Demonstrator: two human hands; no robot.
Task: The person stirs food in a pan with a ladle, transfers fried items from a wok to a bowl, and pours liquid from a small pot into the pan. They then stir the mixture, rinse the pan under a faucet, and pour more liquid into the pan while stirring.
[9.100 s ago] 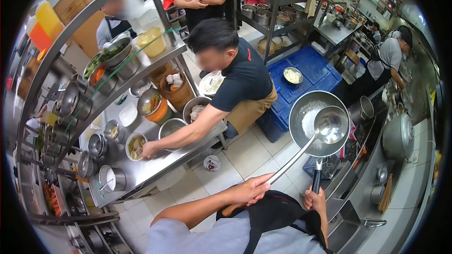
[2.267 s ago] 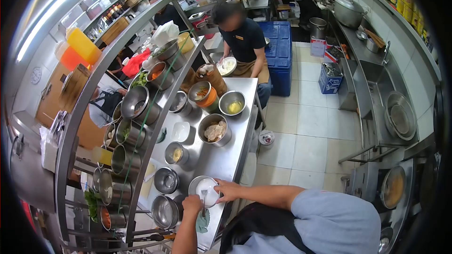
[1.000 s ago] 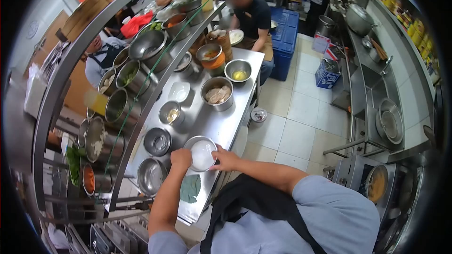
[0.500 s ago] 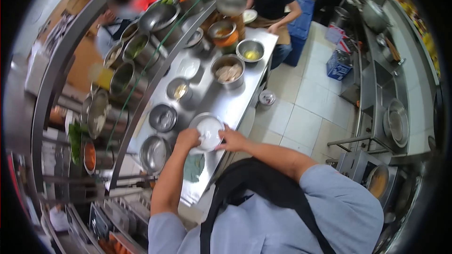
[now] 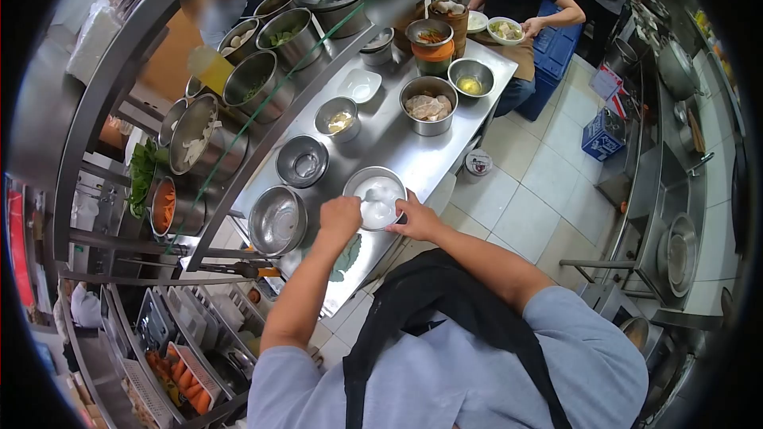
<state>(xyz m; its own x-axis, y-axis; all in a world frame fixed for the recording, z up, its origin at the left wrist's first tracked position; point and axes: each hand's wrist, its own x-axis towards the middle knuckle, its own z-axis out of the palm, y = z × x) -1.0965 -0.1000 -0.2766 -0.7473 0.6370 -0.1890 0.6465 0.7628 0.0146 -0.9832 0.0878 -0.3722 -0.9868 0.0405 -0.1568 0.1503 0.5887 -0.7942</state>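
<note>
A metal bowl (image 5: 350,184) of white contents (image 5: 380,205) sits near the front edge of the steel table. My left hand (image 5: 340,218) is closed in a fist at the bowl's left side, around what looks like a spoon dipping into the white contents; its handle is mostly hidden. On the opposite side, my right hand (image 5: 416,216) grips the bowl's rim, thumb and fingers pressed to it. Left of the bowl are a wide metal bowl (image 5: 277,220) and a smaller one (image 5: 303,161). A greenish cloth-like piece (image 5: 346,260) lies below my left wrist.
Farther along the steel table (image 5: 381,139) stand a pot of pale meat (image 5: 429,103), a bowl with yellow contents (image 5: 470,78) and a white dish (image 5: 360,86). A shelf rail (image 5: 298,79) runs along the left. A seated person (image 5: 520,0) holds a bowl of food (image 5: 505,30).
The view has shifted, so the table sits higher and farther right. My hands stay at the same bowl, the left moved slightly at its rim. The seated person now holds up a food bowl.
</note>
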